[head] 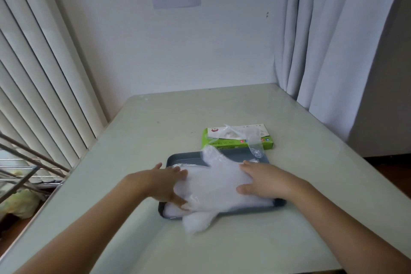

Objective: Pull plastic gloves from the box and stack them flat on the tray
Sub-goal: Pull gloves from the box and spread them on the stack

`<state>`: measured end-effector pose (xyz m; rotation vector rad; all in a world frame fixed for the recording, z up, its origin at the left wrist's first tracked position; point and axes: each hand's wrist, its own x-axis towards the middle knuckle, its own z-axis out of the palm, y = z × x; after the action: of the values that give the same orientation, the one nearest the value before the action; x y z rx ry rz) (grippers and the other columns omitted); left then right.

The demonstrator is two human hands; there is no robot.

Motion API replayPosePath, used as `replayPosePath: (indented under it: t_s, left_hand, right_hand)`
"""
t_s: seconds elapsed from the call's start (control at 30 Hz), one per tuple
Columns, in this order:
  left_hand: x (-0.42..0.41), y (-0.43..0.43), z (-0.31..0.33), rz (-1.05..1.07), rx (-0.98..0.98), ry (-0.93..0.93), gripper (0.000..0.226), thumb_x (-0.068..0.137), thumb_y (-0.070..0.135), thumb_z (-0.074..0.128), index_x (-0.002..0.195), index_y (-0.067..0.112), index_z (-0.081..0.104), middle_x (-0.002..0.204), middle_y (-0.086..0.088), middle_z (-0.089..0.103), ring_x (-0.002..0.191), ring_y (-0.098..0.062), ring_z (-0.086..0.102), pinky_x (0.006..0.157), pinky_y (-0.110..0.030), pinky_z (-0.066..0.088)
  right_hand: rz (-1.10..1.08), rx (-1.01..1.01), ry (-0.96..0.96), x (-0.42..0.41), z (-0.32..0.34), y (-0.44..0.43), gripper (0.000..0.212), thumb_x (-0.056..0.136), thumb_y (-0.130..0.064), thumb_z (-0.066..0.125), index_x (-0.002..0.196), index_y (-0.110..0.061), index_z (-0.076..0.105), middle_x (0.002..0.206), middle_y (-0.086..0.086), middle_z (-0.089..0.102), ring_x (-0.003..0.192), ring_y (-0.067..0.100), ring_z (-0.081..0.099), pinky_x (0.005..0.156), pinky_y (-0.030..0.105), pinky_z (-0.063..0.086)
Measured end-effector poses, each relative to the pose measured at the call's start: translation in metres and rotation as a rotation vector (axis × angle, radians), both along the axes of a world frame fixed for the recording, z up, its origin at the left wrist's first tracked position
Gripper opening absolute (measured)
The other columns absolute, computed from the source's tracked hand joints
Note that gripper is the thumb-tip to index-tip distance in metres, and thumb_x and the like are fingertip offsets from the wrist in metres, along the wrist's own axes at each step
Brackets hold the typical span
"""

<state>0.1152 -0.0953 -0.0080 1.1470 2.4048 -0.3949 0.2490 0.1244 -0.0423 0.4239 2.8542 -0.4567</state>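
Observation:
A dark blue tray [186,157] lies on the pale table, holding a stack of clear plastic gloves [213,187] spread flat across it. One glove finger hangs over the tray's near edge. My left hand [165,181] rests with straight fingers on the stack's left side. On the stack's right side my right hand [265,181] presses flat. Behind the tray sits the green and white glove box [222,142], with a clear glove [253,140] sticking out of its top and drooping toward the tray.
The table [155,122] stands against a white wall. Vertical blinds [44,87] run along the left, a curtain [333,40] hangs at the right. A drying rack [26,162] and clutter sit below the table's left edge.

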Motion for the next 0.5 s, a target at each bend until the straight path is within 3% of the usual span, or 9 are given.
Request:
replayPosePath:
  t_s: [0.03,0.07,0.1,0.13,0.2,0.3,0.5]
  left_hand:
    - [-0.004,0.003,0.007,0.018,0.027,-0.025,0.085,0.085,0.067,0.052,0.151,0.025,0.021,0.158,0.003,0.024,0.144,-0.017,0.023,0.117,-0.036,0.009]
    - [-0.008,0.006,0.014,0.032,0.078,-0.039,0.076,0.085,0.067,0.051,0.145,0.025,0.034,0.151,0.004,0.037,0.136,-0.019,0.036,0.112,-0.033,0.022]
    - [-0.014,0.011,0.020,0.048,0.151,-0.034,0.068,0.085,0.066,0.051,0.138,0.024,0.044,0.145,0.003,0.046,0.125,-0.019,0.046,0.105,-0.031,0.032]
    - [-0.019,0.015,0.025,0.066,0.239,-0.013,0.064,0.085,0.065,0.052,0.134,0.024,0.047,0.143,0.003,0.049,0.121,-0.018,0.049,0.101,-0.029,0.035]
    - [-0.029,0.025,0.031,0.114,0.410,0.029,0.068,0.086,0.062,0.054,0.141,0.025,0.041,0.146,0.004,0.044,0.129,-0.017,0.044,0.104,-0.028,0.033]
    - [-0.039,0.047,0.033,0.119,0.596,0.031,0.066,0.088,0.055,0.057,0.143,0.024,0.040,0.145,0.004,0.046,0.130,-0.016,0.045,0.103,-0.026,0.033]
    - [-0.053,0.102,0.015,0.131,0.722,-0.068,0.071,0.087,0.044,0.065,0.147,0.021,0.033,0.149,0.001,0.041,0.131,-0.018,0.043,0.102,-0.025,0.032]
  right_hand:
    - [-0.009,-0.044,0.098,-0.002,0.003,0.004,0.029,0.090,-0.042,0.057,0.104,-0.016,0.059,0.113,-0.004,0.059,0.110,0.021,0.053,0.080,0.022,0.037]
    - [-0.024,-0.096,0.217,-0.004,0.006,0.009,0.012,0.089,-0.031,0.060,0.094,-0.020,0.063,0.100,-0.007,0.060,0.099,0.018,0.055,0.074,0.020,0.037]
    - [-0.038,-0.122,0.349,-0.007,0.008,0.017,0.012,0.088,-0.018,0.061,0.099,-0.019,0.066,0.102,-0.006,0.061,0.101,0.016,0.056,0.076,0.018,0.037]
    - [-0.048,-0.114,0.483,-0.011,0.009,0.027,0.029,0.085,-0.004,0.059,0.111,-0.016,0.065,0.113,-0.002,0.060,0.108,0.017,0.054,0.082,0.016,0.035]
    - [-0.080,-0.016,0.650,-0.020,0.006,0.053,0.059,0.075,0.013,0.052,0.128,-0.013,0.057,0.132,0.005,0.051,0.122,0.023,0.048,0.098,0.019,0.032]
    - [-0.205,0.026,0.653,-0.031,-0.003,0.089,0.075,0.073,0.013,0.052,0.141,-0.019,0.043,0.143,0.006,0.039,0.131,0.024,0.040,0.105,0.028,0.034]
    - [-0.183,-0.104,0.652,-0.048,-0.010,0.119,0.075,0.077,-0.007,0.074,0.142,-0.023,0.041,0.137,-0.001,0.042,0.124,0.010,0.041,0.090,0.007,0.022]
